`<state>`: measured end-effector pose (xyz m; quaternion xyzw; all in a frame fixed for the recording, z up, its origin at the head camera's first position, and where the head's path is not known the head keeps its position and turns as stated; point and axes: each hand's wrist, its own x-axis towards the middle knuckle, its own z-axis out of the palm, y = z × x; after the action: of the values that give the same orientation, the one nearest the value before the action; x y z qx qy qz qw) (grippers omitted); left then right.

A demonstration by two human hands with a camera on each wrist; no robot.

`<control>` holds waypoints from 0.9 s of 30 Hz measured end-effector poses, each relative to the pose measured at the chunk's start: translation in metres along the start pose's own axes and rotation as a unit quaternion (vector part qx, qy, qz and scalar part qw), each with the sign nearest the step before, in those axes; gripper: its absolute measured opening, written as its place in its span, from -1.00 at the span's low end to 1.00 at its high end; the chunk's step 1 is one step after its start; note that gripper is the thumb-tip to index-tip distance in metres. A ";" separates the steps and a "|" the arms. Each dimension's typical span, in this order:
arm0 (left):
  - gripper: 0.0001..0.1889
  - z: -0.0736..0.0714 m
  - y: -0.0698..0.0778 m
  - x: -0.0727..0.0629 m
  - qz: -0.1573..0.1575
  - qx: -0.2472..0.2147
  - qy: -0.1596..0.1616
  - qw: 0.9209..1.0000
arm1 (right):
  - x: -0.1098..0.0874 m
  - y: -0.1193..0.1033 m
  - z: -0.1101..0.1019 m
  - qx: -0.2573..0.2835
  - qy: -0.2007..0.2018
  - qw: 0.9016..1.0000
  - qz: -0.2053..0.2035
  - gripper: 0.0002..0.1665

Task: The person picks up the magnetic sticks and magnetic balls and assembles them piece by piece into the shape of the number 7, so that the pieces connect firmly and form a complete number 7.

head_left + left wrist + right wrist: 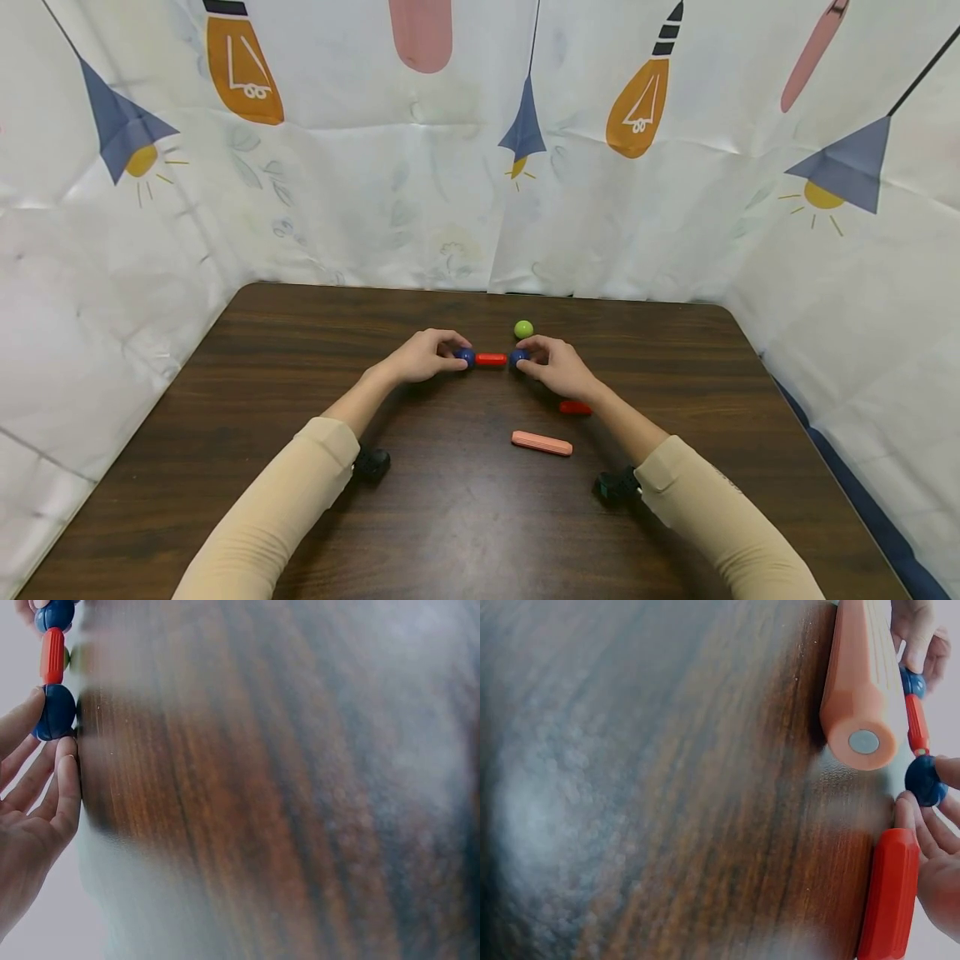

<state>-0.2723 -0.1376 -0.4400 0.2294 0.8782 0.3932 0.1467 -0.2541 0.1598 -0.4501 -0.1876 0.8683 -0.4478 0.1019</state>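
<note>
My left hand [427,357] pinches a blue ball [55,712] between thumb and fingers. In my right hand [557,365] is a second blue ball [925,781], also held by thumb and fingertips. A short red ribbed rod [491,359] lies in line between the two balls. Its left end meets the ball in the left hand. At its other end, a silvery tip shows close to the right ball; whether they touch, I cannot tell.
A green ball [523,329] sits just behind the right hand. Below the right wrist lies another red rod [575,407]. Closer in is a longer salmon-coloured rod [542,442] with a silvery disc in its end. Printed cloth [337,192] hangs behind the brown table [225,400].
</note>
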 end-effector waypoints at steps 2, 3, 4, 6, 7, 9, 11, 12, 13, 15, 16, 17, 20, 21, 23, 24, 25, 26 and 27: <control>-0.65 0.000 0.000 0.000 0.000 0.001 0.000 1.000 | 0.000 0.000 0.000 0.004 -0.001 1.000 -0.002 -0.61; -0.65 0.000 0.000 0.000 0.000 0.001 0.001 1.000 | 0.001 0.000 0.000 0.005 -0.001 1.000 -0.003 -0.60; -0.65 0.000 0.000 0.000 -0.001 0.002 0.001 1.000 | 0.001 0.000 0.001 0.006 -0.002 1.000 -0.003 -0.60; -0.65 0.000 0.000 0.001 -0.001 0.003 0.001 1.000 | 0.001 0.000 0.001 0.006 -0.003 1.000 -0.003 -0.61; -0.65 0.000 0.001 0.001 -0.002 0.003 0.002 1.000 | 0.001 0.000 0.001 0.007 -0.003 1.000 -0.002 -0.61; -0.65 0.001 0.001 0.001 -0.003 0.005 0.002 1.000 | 0.001 0.000 0.001 0.008 -0.004 1.000 0.001 -0.61; -0.65 0.001 0.001 0.000 -0.004 0.006 0.002 1.000 | 0.002 -0.001 0.001 0.009 -0.006 1.000 0.003 -0.62; -0.65 0.001 0.002 0.000 -0.005 0.007 0.002 1.000 | 0.002 -0.001 0.001 0.011 -0.008 1.000 0.004 -0.61; -0.65 0.001 0.002 0.000 -0.005 0.008 0.002 1.000 | 0.002 -0.001 0.001 0.013 -0.009 1.000 0.005 -0.61; -0.65 0.000 0.002 0.000 -0.005 0.009 0.003 1.000 | 0.002 -0.002 0.001 0.016 -0.013 1.000 0.006 -0.61; -0.66 0.000 0.002 0.000 -0.005 0.009 0.003 1.000 | 0.003 -0.002 0.001 0.017 -0.014 1.000 0.006 -0.61; -0.66 0.000 0.002 0.000 -0.005 0.009 0.003 1.000 | 0.003 -0.002 0.001 0.018 -0.015 1.000 0.006 -0.61; -0.66 0.000 0.002 0.000 -0.006 0.007 0.002 1.000 | 0.003 -0.002 0.001 0.017 -0.015 1.000 0.004 -0.61; -0.66 0.001 0.002 0.000 -0.007 0.007 0.002 1.000 | 0.003 -0.002 0.002 0.016 -0.015 1.000 0.004 -0.61; -0.66 0.001 0.002 0.000 -0.007 0.007 0.002 1.000 | 0.003 -0.001 0.002 0.015 -0.013 1.000 0.005 -0.61; -0.66 0.001 0.002 0.000 -0.007 0.008 0.001 1.000 | 0.003 -0.001 0.002 0.014 -0.013 1.000 0.007 -0.61; -0.66 0.001 0.003 0.001 -0.007 0.009 0.002 1.000 | 0.003 -0.001 0.002 0.013 -0.012 1.000 0.008 -0.61; -0.66 0.001 0.003 0.001 -0.006 0.011 0.001 1.000 | 0.003 -0.001 0.002 0.012 -0.011 1.000 0.010 -0.61; -0.66 0.001 0.003 0.001 -0.006 0.012 0.001 1.000 | 0.004 -0.001 0.002 0.012 -0.010 1.000 0.012 -0.61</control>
<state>-0.2721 -0.1346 -0.4383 0.2256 0.8843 0.3821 0.1455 -0.2565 0.1564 -0.4499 -0.1801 0.8640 -0.4549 0.1184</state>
